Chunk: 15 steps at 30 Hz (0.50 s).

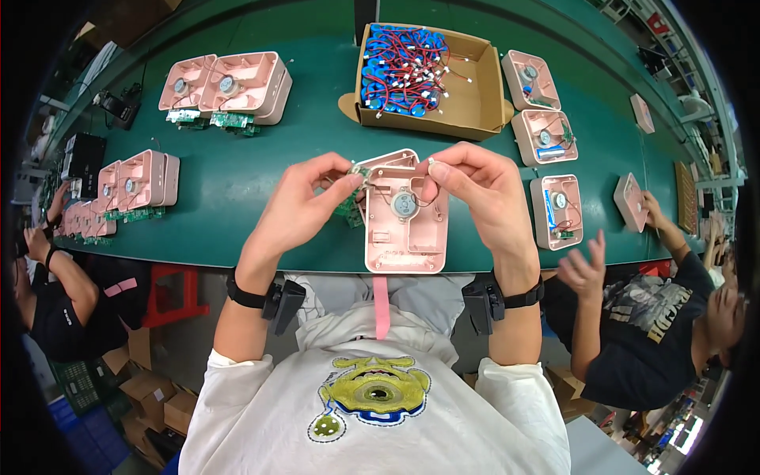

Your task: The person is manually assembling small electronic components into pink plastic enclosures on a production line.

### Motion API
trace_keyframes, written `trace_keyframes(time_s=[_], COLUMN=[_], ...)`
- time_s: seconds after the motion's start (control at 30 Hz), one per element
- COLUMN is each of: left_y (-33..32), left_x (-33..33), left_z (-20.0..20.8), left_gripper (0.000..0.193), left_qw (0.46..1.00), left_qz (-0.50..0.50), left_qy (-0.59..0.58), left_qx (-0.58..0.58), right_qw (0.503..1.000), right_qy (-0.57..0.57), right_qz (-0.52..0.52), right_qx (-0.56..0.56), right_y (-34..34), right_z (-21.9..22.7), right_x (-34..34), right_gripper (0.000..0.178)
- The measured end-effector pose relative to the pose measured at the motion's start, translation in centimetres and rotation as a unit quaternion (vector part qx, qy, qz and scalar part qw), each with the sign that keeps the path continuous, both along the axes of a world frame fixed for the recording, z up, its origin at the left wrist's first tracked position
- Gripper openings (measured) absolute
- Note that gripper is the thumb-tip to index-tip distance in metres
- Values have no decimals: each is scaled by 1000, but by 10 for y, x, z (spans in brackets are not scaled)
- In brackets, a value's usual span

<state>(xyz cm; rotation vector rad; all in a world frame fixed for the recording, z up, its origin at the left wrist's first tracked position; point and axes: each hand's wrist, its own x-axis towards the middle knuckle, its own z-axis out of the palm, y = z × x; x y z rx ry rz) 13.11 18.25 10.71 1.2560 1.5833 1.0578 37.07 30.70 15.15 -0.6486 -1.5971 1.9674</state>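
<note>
In front of me a pink plastic housing [427, 252] lies at the table's near edge, its inner side up. A round speaker [404, 205] with thin dark wires sits inside it. My left hand [299, 202] is closed at the housing's upper left corner, thumb and finger pinching a small green circuit board [362, 171]. More green board [348, 210] shows beneath that hand, beside the housing. Over the upper right corner, my right hand [484, 188] is closed in a pinch on a small white connector [431, 162]. Fingers partly hide the wires at both hands.
Beyond the housing stands a cardboard box [475, 103] of blue batteries [404, 67] with red and black leads. Stacked pink housings [245, 83] are at far left, with others [138, 182] nearer. Single housings [558, 210] line the right, near a co-worker's hand [584, 265].
</note>
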Motion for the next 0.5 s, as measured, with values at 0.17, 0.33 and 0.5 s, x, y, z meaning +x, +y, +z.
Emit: trace_keyframes(time_s=[0.17, 0.33, 0.5], left_y=[-1, -4, -7], left_x=[33, 48, 51], left_z=[-7, -9, -1], left_gripper=[15, 15, 19], left_qw=[985, 966, 955], left_qz=[110, 165, 154], left_qy=[-4, 40, 113], left_qx=[135, 197, 227], right_qw=[968, 873, 877], right_qy=[-137, -187, -174], right_qz=[-61, -90, -94], right_qx=[203, 440, 438], right_y=[-19, -27, -28], right_z=[2, -18, -19], right_x=[-21, -39, -42], right_gripper=[11, 7, 9])
